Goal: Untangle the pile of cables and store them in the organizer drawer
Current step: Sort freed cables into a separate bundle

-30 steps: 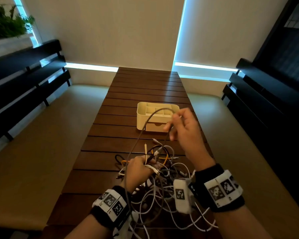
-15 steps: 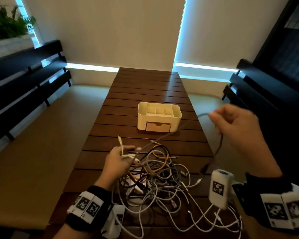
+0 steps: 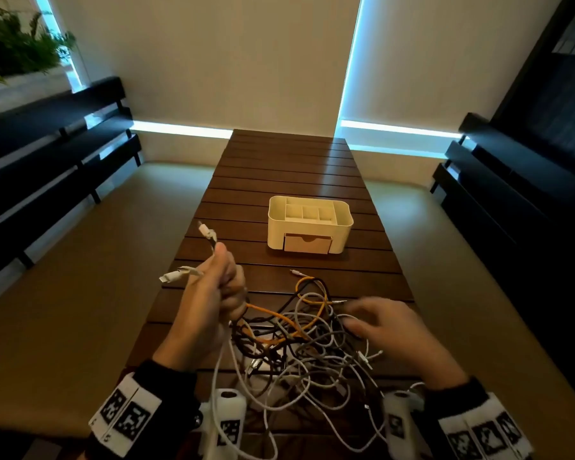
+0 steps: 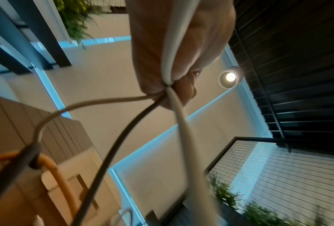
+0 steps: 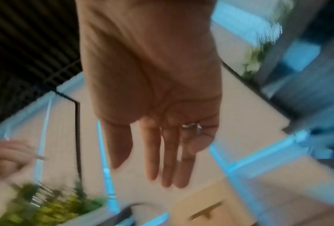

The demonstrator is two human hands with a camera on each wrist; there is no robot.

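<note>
A tangled pile of cables (image 3: 299, 343), white, grey, dark and orange, lies on the near end of the wooden table (image 3: 289, 167). My left hand (image 3: 218, 293) is raised at the pile's left and grips a bunch of cable ends; two white plugs (image 3: 206, 232) stick out above my fist. In the left wrist view, white, grey and dark cables (image 4: 174, 107) run out of my curled fingers. My right hand (image 3: 379, 322) hovers flat over the right side of the pile, fingers straight, holding nothing (image 5: 162, 152). The white organizer (image 3: 309, 227) stands beyond the pile, its drawer (image 3: 307, 244) closed.
Dark slatted benches (image 3: 47, 167) run along both sides of the table, with pale cushioned seating (image 3: 63, 277) between them and the table. A plant (image 3: 14, 48) sits at the far left. Bare table lies behind the organizer.
My right hand let go of the dark cable it held high at the right and came down over the pile. My left hand rose with cable ends gripped.
</note>
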